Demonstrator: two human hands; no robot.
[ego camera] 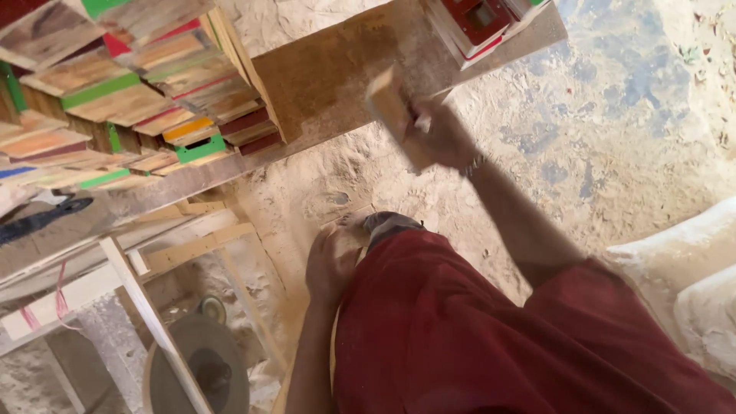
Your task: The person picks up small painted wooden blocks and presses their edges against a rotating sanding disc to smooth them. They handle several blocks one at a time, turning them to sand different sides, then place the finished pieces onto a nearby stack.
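Right hand (441,138) closed round a small pale wooden block (391,103), blurred, raised just above the dusty brown board (322,77) on the workbench. Left hand (331,264) hanging low beside the red garment (460,337), fingers loosely curled, apparently holding nothing. Stacked wood pieces with coloured edges (138,92) at left; sawdust-covered floor (613,115) beneath.

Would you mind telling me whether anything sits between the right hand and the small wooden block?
Nothing visible does. The right hand already grips the wooden block, lifted above the sawdust-covered workbench. The left hand rests lower down, apart from the block. The picture is blurred around the grip.
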